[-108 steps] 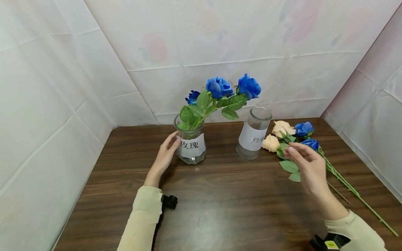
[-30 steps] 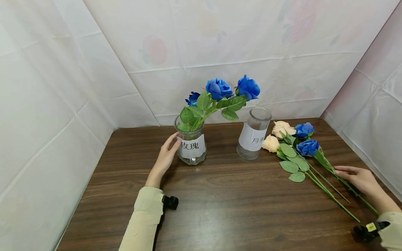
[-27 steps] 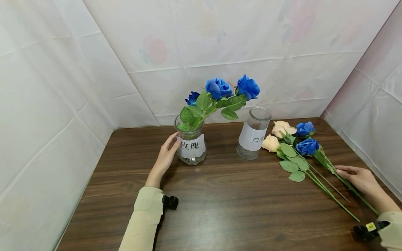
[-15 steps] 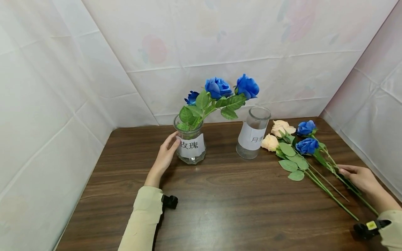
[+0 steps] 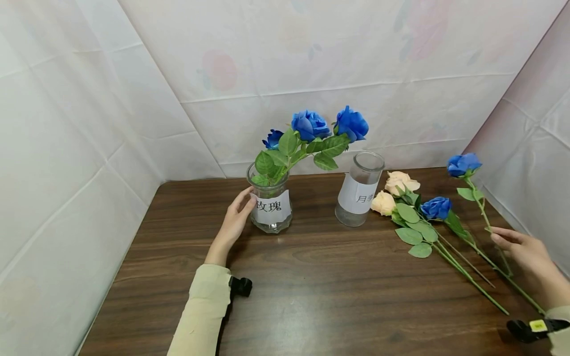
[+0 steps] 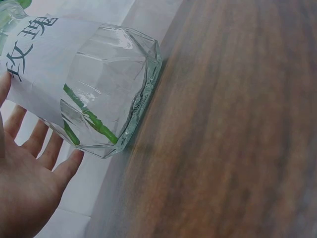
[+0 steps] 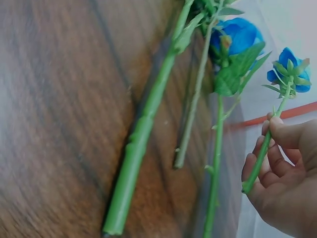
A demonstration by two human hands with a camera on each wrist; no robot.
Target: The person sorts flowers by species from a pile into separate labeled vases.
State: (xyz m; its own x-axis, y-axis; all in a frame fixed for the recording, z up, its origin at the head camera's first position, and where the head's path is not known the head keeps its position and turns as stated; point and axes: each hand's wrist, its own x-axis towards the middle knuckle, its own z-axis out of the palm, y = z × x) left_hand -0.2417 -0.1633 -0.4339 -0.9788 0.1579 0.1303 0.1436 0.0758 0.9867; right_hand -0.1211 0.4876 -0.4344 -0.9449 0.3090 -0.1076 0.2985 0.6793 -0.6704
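My left hand point(image 5: 235, 217) holds the side of a glass vase point(image 5: 272, 228) with a white Chinese-character label. In the left wrist view, the thumb is at the label and the fingers reach the glass from the other side. Blue roses point(image 5: 310, 124) with green leaves lean out of that vase. My right hand point(image 5: 527, 252) pinches the stem of a blue rose point(image 5: 463, 164), lifted off the table with its bloom up. Below it lies another blue rose point(image 5: 436, 207), beside two cream roses point(image 5: 384, 203). The right wrist view shows the thumb and fingers round the held stem point(image 7: 265, 148).
A second labelled glass vase point(image 5: 354, 217), with no flower in it, stands between the filled vase and the lying roses. The brown wooden table point(image 5: 311, 287) is bounded by pale printed cloth point(image 5: 222, 138) behind and at both sides.
The right hand has gone from hovering over the flowers to their stems on the right. It has picked up one blue rose and raised it. The left hand stays at the vase.
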